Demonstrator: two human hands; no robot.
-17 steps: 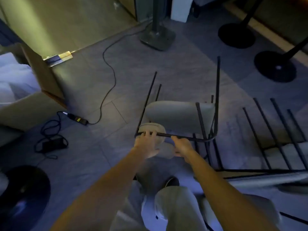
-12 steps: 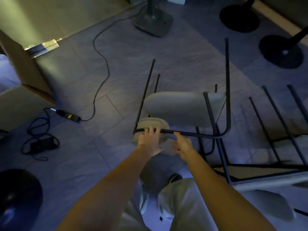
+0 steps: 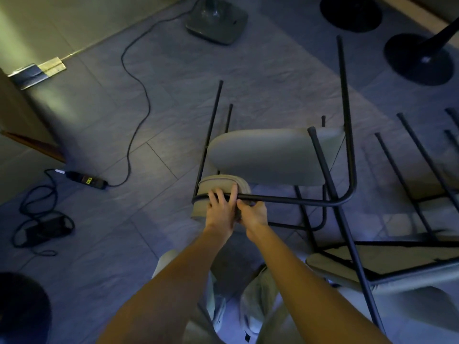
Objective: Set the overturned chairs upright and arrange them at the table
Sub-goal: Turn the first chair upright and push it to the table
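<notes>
An overturned chair with a pale padded seat and thin black metal legs lies on the grey tiled floor in front of me, its legs pointing away and up. My left hand and my right hand sit side by side on the chair's black frame bar, next to its padded backrest, both gripping the frame. A second overturned chair lies at the lower right, its legs crossing the first chair's frame.
A black cable runs across the floor to a power adapter at the left. A square lamp base stands at the top. Round black table bases stand at the upper right, another at the lower left.
My right hand slid left along the frame bar until it touches my left hand. The chair looks slightly raised and closer to me.
</notes>
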